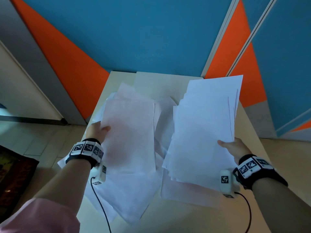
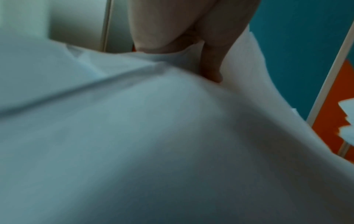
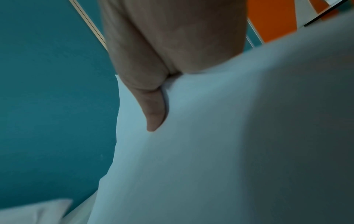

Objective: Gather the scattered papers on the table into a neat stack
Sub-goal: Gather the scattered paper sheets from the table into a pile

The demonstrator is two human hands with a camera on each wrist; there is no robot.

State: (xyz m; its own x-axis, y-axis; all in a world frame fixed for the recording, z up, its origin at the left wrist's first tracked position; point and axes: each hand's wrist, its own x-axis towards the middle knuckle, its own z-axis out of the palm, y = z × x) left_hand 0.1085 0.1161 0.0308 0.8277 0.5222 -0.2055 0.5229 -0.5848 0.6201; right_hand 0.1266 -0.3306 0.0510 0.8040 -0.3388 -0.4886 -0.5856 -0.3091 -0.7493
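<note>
White papers (image 1: 133,132) gripped in both hands (image 1: 96,132), above the table (image 1: 252,125)

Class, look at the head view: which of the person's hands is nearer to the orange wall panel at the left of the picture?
Left. The left hand grips papers at the table's left edge, on the side of the orange wall panel; the right hand holds a sheaf across the table.

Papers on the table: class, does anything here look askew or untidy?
Yes. The right hand grips a bundle whose sheet edges are fanned and staggered. The left hand grips a second, separate bundle. Loose sheets lie crooked on the table, some overhanging its left edge.
</note>
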